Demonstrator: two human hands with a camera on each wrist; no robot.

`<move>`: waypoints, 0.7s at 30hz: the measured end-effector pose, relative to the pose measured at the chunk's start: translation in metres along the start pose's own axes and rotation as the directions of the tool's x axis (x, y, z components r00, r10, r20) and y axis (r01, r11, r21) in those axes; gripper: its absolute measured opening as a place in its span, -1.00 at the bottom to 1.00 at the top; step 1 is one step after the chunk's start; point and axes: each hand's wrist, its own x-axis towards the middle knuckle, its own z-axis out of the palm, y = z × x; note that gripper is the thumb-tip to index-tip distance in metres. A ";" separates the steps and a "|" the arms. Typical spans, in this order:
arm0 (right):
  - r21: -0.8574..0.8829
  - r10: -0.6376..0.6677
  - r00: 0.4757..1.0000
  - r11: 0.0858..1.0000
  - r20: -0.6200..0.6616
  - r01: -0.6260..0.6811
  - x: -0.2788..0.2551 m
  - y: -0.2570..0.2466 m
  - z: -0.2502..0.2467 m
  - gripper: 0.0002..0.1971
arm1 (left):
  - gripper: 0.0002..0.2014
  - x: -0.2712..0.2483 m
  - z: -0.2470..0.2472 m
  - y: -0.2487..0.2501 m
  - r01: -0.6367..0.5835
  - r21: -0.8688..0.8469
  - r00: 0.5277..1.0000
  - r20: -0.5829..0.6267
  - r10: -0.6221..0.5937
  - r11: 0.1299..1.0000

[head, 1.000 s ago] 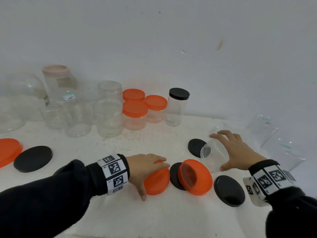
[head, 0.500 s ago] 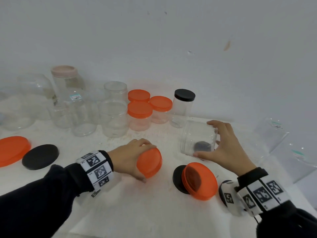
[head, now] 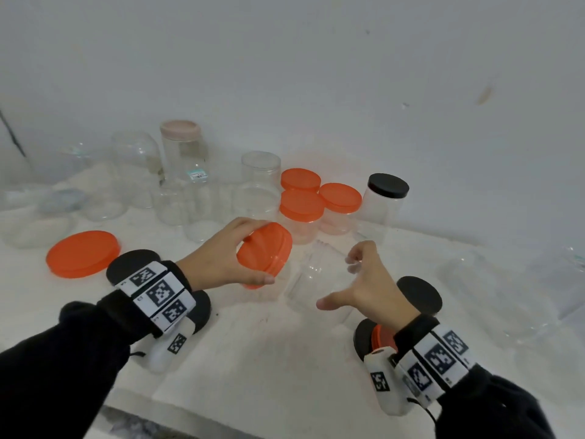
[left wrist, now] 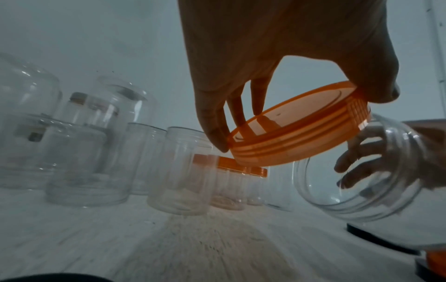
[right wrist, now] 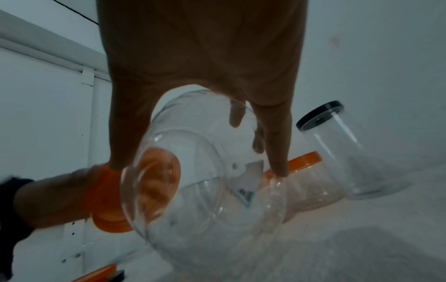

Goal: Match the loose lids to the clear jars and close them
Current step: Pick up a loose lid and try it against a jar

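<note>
Risk, thread: the round orange plastic screw lid [left wrist: 299, 131] comes at the mouth of the clear round plastic jar [left wrist: 369, 171] tilted, so I judge it may cross-thread or seat crooked.
Risk, slip: the jar is smooth and held off the white table [head: 269, 359] by fingertips only; a hard push from the lid could twist it loose.
Risk, fit: lid and mouth look alike in width, though the blurred jar rim leaves that unsure.
Left hand [head: 218, 264]: fingers and thumb spread wide and clamped on the lid's ribbed edge, open side toward the jar.
Right hand [head: 370, 286]: thumb and fingers curled round the jar's body, mouth turned toward the lid.
Where: lid just beside the jar mouth, apparently not yet on it, in front of the three orange-lidded jars [head: 302, 213].
</note>
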 end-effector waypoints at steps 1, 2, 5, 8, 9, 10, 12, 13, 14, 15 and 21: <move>-0.010 0.001 1.000 1.000 0.029 0.000 0.002 -0.003 0.005 -0.11 | 0.08 -0.002 -0.002 0.000 -0.002 -0.002 1.000 -0.008 0.002 1.000; -0.029 0.002 0.998 1.000 0.059 -0.001 0.004 -0.006 0.009 -0.05 | 0.05 -0.003 -0.004 0.000 -0.004 -0.004 1.000 -0.015 0.004 1.000; -0.067 0.003 0.994 0.998 0.113 0.005 0.008 -0.015 0.022 0.06 | -0.04 -0.007 -0.008 -0.002 -0.009 -0.011 0.999 -0.041 0.009 1.000; -0.079 -0.018 0.992 0.996 0.125 0.028 0.009 -0.022 0.033 0.04 | -0.05 -0.009 -0.011 -0.003 -0.013 -0.023 0.998 -0.056 0.012 1.000; -0.094 -0.025 0.991 0.995 0.129 0.037 0.009 -0.023 0.037 0.04 | -0.05 -0.008 -0.011 -0.003 -0.015 -0.028 0.998 -0.059 0.013 1.000; -0.112 -0.031 0.991 0.993 0.133 0.046 0.010 -0.023 0.040 0.05 | -0.05 -0.008 -0.012 -0.004 -0.016 -0.031 0.998 -0.062 0.014 0.999; -0.156 -0.042 0.989 0.986 0.143 0.064 0.011 -0.024 0.045 0.07 | -0.05 -0.007 -0.012 -0.004 -0.022 -0.030 0.998 -0.063 0.020 0.999; -0.172 -0.044 0.988 0.983 0.151 0.070 0.012 -0.024 0.047 0.08 | -0.05 -0.006 -0.012 -0.004 -0.026 -0.027 0.998 -0.061 0.024 0.999; -0.177 -0.045 0.986 0.981 0.161 0.073 0.013 -0.024 0.048 0.07 | -0.04 -0.005 -0.012 -0.004 -0.028 -0.022 0.998 -0.058 0.027 0.999; -0.173 -0.043 0.984 0.982 0.172 0.073 0.014 -0.024 0.049 0.06 | -0.02 -0.004 -0.012 -0.004 -0.030 -0.017 0.998 -0.051 0.029 0.999; -0.110 0.015 0.974 0.994 0.225 0.010 0.012 -0.017 0.051 -0.05 | 0.03 0.001 -0.007 -0.003 -0.050 -0.001 0.999 -0.018 0.050 0.999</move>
